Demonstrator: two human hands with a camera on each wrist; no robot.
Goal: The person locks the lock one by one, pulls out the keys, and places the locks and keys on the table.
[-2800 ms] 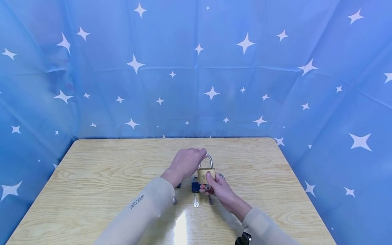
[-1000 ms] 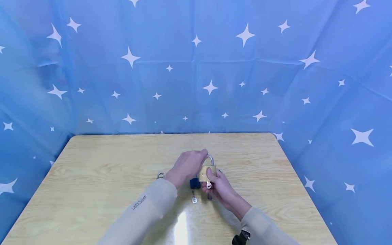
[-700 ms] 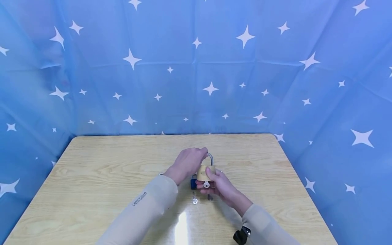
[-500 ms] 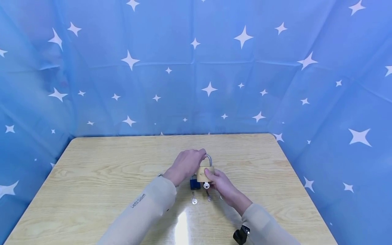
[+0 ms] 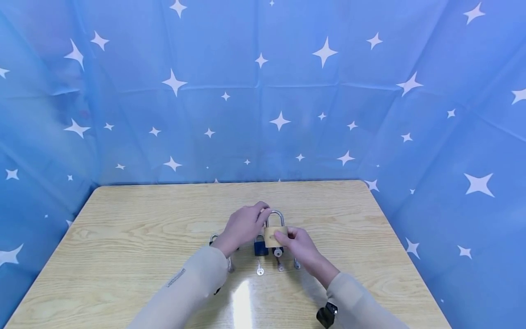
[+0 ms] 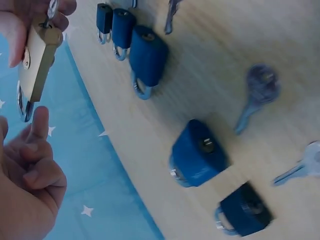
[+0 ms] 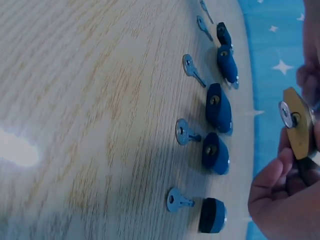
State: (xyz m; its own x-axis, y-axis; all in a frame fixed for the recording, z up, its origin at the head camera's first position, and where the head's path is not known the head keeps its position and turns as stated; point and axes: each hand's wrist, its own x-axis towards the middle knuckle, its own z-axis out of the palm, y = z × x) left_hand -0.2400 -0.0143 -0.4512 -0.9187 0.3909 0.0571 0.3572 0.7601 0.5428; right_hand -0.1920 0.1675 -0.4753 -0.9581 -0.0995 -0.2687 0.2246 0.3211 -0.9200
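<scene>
My right hand (image 5: 303,249) holds a brass padlock (image 5: 271,237) upright above the table, thumb on its front face. A key (image 7: 285,115) sits in the keyhole at the bottom of the padlock. The steel shackle (image 5: 276,213) points up; whether it is latched I cannot tell. Beside it is my left hand (image 5: 240,225), its fingertips close to the shackle's left side. In the left wrist view that hand's fingers (image 6: 40,125) are loosely bent and not wrapped round the shackle; contact is unclear.
Several dark blue padlocks (image 7: 218,107) lie in a row on the wooden table (image 5: 156,219), behind and below the hands. Loose keys (image 7: 182,131) lie in front of them. A blue star-printed curtain (image 5: 230,114) hangs beyond the table's far edge.
My left hand has loosened from the shackle and shifted slightly left. The brass padlock stays in my right hand, a little lower than before.
</scene>
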